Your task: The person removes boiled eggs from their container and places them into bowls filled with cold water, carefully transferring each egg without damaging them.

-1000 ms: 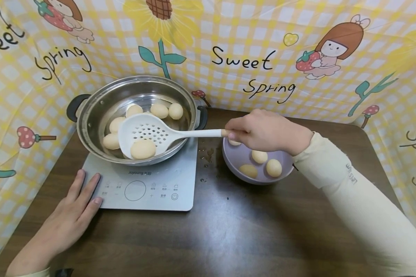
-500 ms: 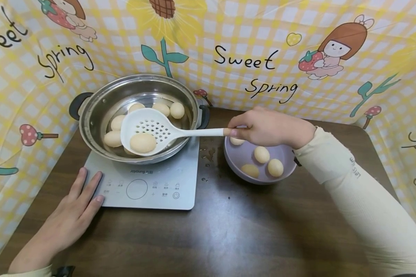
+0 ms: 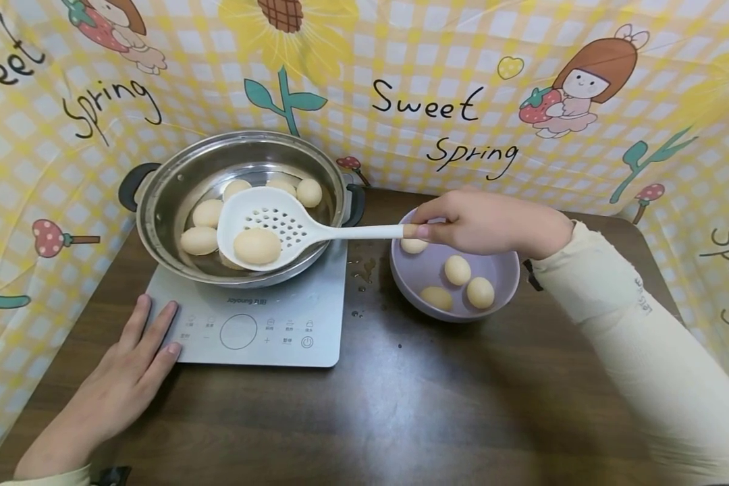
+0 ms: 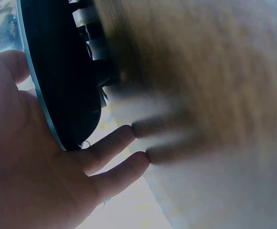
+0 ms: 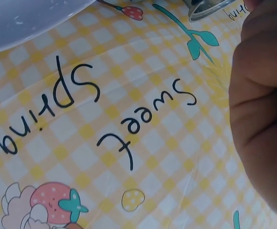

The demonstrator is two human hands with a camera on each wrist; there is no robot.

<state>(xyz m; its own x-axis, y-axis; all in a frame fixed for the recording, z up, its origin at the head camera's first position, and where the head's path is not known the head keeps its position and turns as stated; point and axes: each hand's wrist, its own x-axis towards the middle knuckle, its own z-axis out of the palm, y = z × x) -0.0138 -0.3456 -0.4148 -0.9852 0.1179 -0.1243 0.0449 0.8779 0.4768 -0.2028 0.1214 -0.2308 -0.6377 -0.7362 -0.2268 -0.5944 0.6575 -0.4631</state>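
My right hand (image 3: 486, 221) grips the handle of a white slotted ladle (image 3: 355, 233), its fingers curled round the tan end. One egg (image 3: 257, 246) lies in the ladle's bowl, held over the near side of a steel pot (image 3: 158, 246). Several more eggs (image 3: 206, 214) sit in the pot, some partly hidden by the ladle. With fingers spread, my left hand (image 3: 112, 385) rests on the left edge of the white induction cooker (image 3: 206, 351) under the pot. In the left wrist view, that hand (image 4: 47, 157) touches the cooker's edge, two fingertips reaching down by the table.
A purple bowl (image 3: 403, 290) holding several eggs stands right of the cooker, partly under my right hand. Water drops (image 3: 358, 277) wet the brown table (image 3: 401, 418) between them. A yellow checked cloth (image 3: 352, 40) with printed figures rises behind and at both sides.
The ladle with its egg has risen slightly and shifted a little to the right, with my right hand moving along. My left hand stays in place on the cooker.
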